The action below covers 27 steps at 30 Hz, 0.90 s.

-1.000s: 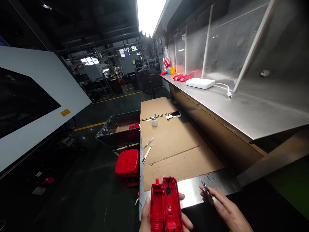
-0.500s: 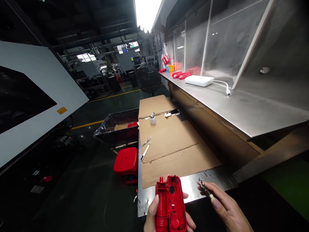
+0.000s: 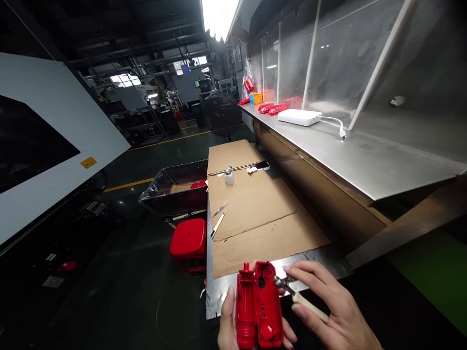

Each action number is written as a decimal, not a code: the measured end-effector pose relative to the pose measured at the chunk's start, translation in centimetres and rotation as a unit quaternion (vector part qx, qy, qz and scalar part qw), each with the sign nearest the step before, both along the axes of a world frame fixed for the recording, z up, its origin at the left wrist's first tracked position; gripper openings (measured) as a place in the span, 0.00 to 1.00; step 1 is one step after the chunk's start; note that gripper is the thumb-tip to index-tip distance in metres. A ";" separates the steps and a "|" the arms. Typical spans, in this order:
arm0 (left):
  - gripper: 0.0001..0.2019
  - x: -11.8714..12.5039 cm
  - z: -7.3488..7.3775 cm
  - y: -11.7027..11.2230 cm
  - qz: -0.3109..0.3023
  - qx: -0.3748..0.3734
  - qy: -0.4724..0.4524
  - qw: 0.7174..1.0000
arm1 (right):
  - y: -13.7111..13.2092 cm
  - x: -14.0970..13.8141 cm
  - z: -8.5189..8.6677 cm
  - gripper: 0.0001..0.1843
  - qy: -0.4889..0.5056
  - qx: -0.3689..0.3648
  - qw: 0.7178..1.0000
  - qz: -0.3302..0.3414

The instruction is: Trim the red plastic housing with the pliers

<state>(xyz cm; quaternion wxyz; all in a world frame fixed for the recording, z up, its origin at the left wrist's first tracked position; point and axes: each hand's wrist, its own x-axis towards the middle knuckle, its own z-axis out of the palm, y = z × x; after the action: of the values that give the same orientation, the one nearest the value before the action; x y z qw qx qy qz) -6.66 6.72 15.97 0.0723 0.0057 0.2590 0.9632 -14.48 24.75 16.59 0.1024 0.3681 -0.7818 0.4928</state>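
My left hand (image 3: 228, 321) grips a red plastic housing (image 3: 258, 305) at the bottom centre, its open inner side facing up. My right hand (image 3: 328, 311) holds a small tool with a pale handle (image 3: 304, 301). Its metal tip (image 3: 279, 282) touches the housing's upper right edge. Both hands are at the near end of a steel worktable (image 3: 215, 291) covered with cardboard sheets (image 3: 255, 214).
On the cardboard lie two thin blades (image 3: 219, 218), a small white bottle (image 3: 229, 176) and a phone (image 3: 260, 166). A red stool (image 3: 188, 239) and a black-lined bin (image 3: 175, 189) stand left of the table. A steel shelf (image 3: 346, 155) on the right carries a white box (image 3: 299, 116) and red parts (image 3: 272, 108).
My right hand moved left and brought the tool's tip onto the housing. The housing rose slightly in my left hand, and the view shifted a little.
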 end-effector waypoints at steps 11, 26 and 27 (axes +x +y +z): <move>0.33 0.6 1.6 0.5 0.056 -0.018 -0.137 0.989 | -1.2 -0.4 1.6 0.23 0.201 0.053 0.978 0.000; 0.19 1.3 0.8 1.0 0.123 0.081 -0.229 0.962 | -1.6 0.0 2.0 0.16 0.264 0.055 0.963 0.002; 0.18 1.3 0.5 0.9 0.129 0.082 -0.227 0.962 | -1.6 0.0 1.9 0.16 0.262 0.057 0.963 0.004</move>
<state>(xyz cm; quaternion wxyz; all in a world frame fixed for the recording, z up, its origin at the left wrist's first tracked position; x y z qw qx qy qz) -5.32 7.61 16.45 0.0040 -0.2410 0.1544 0.9582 -14.47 23.18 18.45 0.2806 0.4926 -0.7530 0.3342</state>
